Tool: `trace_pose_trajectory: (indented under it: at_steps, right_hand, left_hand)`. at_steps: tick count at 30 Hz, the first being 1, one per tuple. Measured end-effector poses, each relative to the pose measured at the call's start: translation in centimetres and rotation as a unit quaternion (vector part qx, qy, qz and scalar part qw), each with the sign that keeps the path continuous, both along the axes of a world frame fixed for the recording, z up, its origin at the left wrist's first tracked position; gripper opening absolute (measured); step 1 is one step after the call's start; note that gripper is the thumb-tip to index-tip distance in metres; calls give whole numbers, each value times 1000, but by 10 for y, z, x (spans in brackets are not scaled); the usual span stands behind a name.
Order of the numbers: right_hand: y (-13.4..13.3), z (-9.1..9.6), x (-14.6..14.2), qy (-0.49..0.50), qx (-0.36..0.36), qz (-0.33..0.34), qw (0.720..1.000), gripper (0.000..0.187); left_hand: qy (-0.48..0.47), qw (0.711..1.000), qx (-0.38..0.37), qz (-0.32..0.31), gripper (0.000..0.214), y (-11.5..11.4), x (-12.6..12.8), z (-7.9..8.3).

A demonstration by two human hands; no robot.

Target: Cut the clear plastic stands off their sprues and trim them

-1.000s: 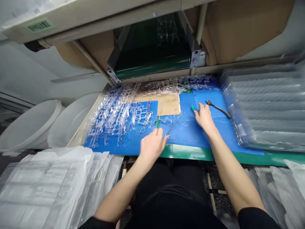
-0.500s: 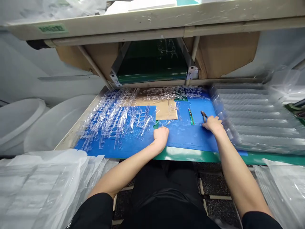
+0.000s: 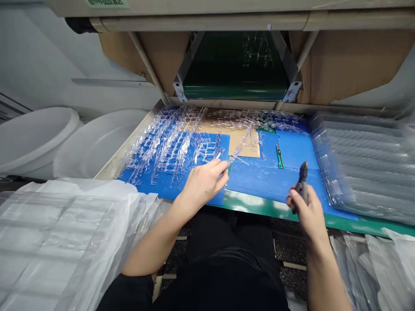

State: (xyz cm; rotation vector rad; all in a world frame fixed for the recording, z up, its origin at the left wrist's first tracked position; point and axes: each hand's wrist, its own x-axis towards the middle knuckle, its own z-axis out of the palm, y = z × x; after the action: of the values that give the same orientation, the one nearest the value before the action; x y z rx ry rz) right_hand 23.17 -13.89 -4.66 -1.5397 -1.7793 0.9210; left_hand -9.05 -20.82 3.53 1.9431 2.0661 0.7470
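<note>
The left hand (image 3: 202, 183) has a narrow grip, pinching a long clear moulded plastic strip (image 3: 240, 147) between thumb and fingers. The strip tilts up toward the far side, over a cardboard sheet (image 3: 241, 142). The right hand (image 3: 306, 209) has a closed grip around a pair of dark cutting pliers (image 3: 302, 183), tips pointing up, above the near part of a blue mat (image 3: 269, 185). A green-handled craft knife (image 3: 279, 156) lies on that mat, far of the right hand.

To the left, a heap of clear moulded plastic parts (image 3: 168, 149) covers much of a 2nd blue mat (image 3: 207, 196). A clear plastic tray (image 3: 366, 168) sits at right on the green worktop (image 3: 259, 206). White plastic bags (image 3: 65, 242) lie near left, beside 2 white tubs (image 3: 35, 142).
</note>
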Motion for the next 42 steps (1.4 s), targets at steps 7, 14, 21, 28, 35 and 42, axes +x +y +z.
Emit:
trace_pose_trajectory:
  at_steps: [7,14,21,28,35,42]
  right_hand:
    - [-94,15,-39,206,-241,204,926,33]
    - [-99,-7,-45,149,-350,227,896,39]
    - [-85,5,-43,117,-341,241,901,32]
    - [-76,5,-43,110,-336,247,902,27]
    - [-74,4,-40,118,-351,241,897,28]
    - [-72,2,-39,137,-361,240,890,26]
  left_hand:
    - [-539,838,-80,-30,39,-11,2,-76]
    - [-634,766,-94,-42,37,-17,26,-117]
    - [-647,750,-117,-72,38,-20,46,-125]
    - [-660,736,-119,-92,31,-17,52,-126]
    - [-677,717,-137,-94,30,-15,55,-128]
    - [-697,696,-147,-97,29,-14,57,-130]
